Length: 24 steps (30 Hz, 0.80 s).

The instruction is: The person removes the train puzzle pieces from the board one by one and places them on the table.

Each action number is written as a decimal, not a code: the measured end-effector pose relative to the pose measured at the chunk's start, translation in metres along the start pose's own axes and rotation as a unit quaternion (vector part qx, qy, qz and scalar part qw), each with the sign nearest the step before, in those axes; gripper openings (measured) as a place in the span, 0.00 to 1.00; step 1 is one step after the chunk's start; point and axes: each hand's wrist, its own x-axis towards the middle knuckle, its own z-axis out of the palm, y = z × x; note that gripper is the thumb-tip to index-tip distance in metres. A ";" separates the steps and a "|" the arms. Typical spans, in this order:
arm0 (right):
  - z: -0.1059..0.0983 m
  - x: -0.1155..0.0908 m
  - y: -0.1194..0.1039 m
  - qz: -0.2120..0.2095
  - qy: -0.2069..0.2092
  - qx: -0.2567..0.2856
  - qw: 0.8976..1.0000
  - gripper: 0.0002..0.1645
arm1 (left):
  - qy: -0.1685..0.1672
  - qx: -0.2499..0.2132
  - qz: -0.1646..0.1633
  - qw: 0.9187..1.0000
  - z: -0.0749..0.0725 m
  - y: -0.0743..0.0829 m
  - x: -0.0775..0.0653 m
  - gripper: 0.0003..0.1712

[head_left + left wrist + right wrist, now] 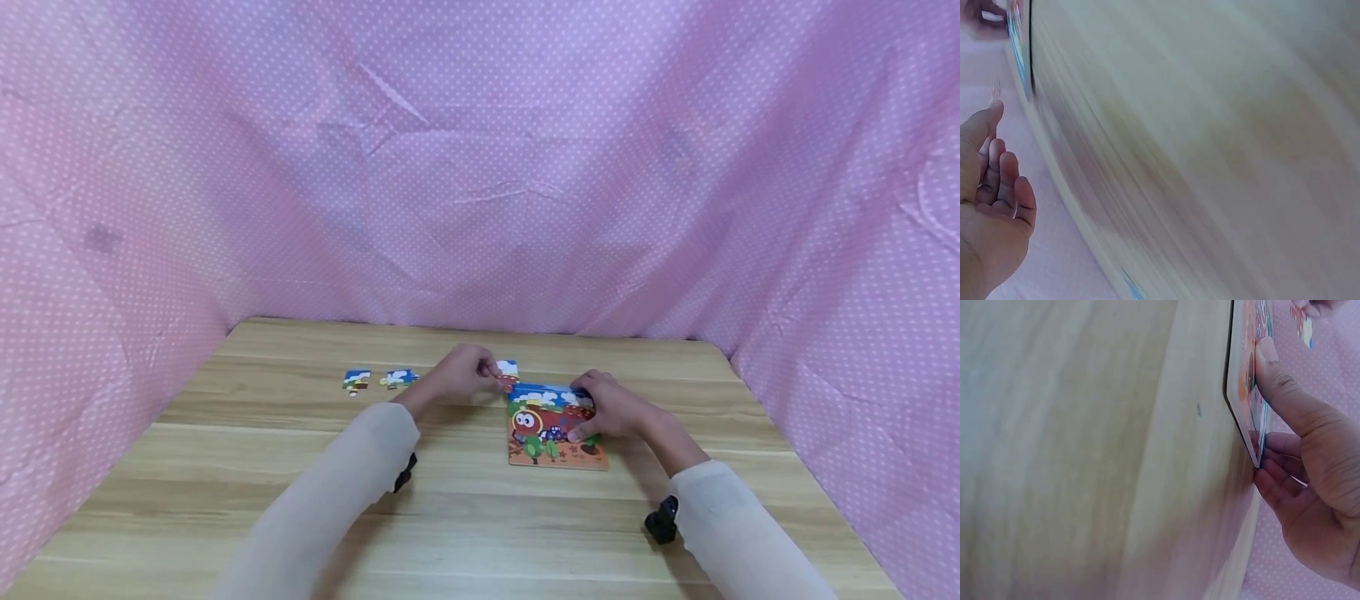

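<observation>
A picture jigsaw puzzle [546, 427] with a red caterpillar-like character lies on the table. My left hand [467, 371] pinches a loose puzzle piece [507, 372] with blue, white and red print, just beyond the puzzle's far left corner. In the left wrist view, that piece [995, 91] shows edge-on between the thumb and forefinger. My right hand [611, 406] grips the puzzle's right side. Its thumb [1277, 372] lies on the printed face, and the other fingers [1279, 481] curl at the edge in the right wrist view.
Two more loose pieces, one puzzle piece [356, 380] and another piece [399, 378], lie left of my left hand. The wooden table [480, 533] reaches back to a pink dotted cloth [480, 208], which also hangs at both sides.
</observation>
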 end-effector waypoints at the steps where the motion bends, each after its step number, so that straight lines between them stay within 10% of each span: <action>1: 0.000 0.000 0.001 -0.002 -0.001 -0.001 1.000 0.58 | 0.005 -0.005 -0.006 1.000 -0.003 -0.004 -0.003 0.05; 24: -0.001 -0.005 0.010 -0.024 -0.004 -0.007 1.000 0.57 | 0.052 -0.005 -0.071 0.996 -0.044 -0.058 -0.055 0.05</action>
